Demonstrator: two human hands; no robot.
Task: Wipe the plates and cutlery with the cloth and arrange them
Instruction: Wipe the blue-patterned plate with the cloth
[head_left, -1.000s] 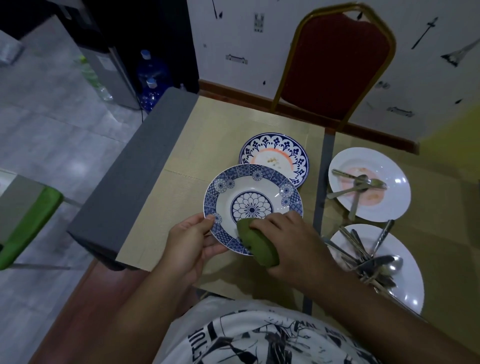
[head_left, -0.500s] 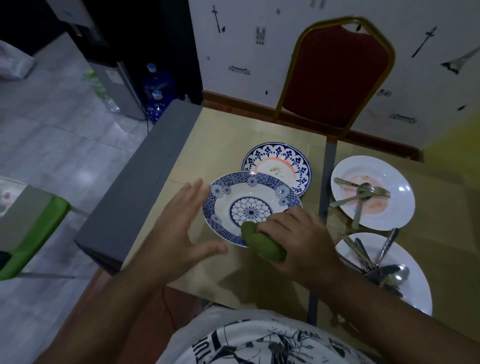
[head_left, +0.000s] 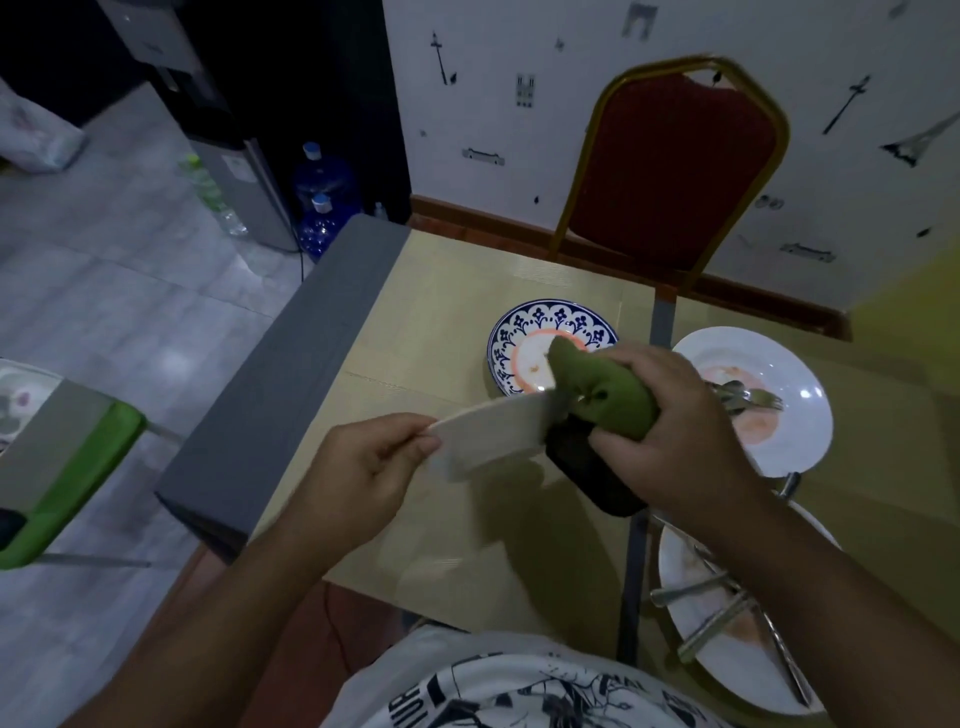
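My left hand (head_left: 371, 462) grips the rim of the blue-patterned plate (head_left: 491, 434), lifted off the table and tilted so that its white underside faces me. My right hand (head_left: 670, 421) holds the green cloth (head_left: 602, 389) bunched against the plate's far edge. Behind it a second blue-and-white plate (head_left: 530, 343) with an orange ring and food marks lies flat on the table. To the right stand two white plates: the far one (head_left: 789, 384) carries a fork and spoon, the near one (head_left: 727, 639) holds several pieces of cutlery.
The beige table (head_left: 441, 322) has a grey edge on the left and a grey seam down the middle. A red chair (head_left: 675, 171) with a gold frame stands at the far side. Water bottles (head_left: 322, 192) and a dispenser sit on the floor at the back left.
My left hand has come back to the patterned plate and lifted it off the table, turning it on edge. My right hand has risen with the cloth to the plate's far rim.
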